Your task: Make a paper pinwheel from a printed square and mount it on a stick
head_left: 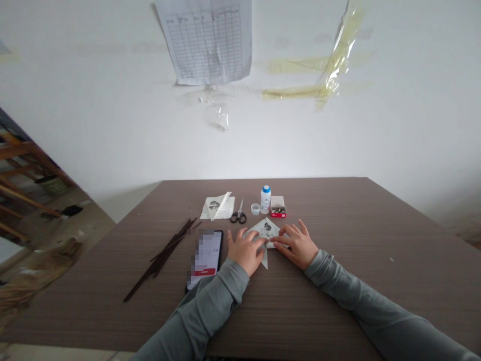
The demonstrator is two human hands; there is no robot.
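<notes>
My left hand (246, 249) and my right hand (296, 244) both rest flat on a folded piece of printed paper (266, 229) in the middle of the brown table (338, 301). Fingers of both hands are stretched out and press the paper down, with their tips meeting near the paper's centre. The paper has a triangular outline, with one point sticking out below my left hand. Both arms wear grey sleeves.
A phone (206, 258) with a lit screen lies left of my left hand. Several thin dark sticks (161, 258) lie further left. Behind the paper are scissors (238, 214), a small white bottle (265, 198) with its cap (255, 208) beside it, a red box of pins (278, 206) and more printed paper (218, 206).
</notes>
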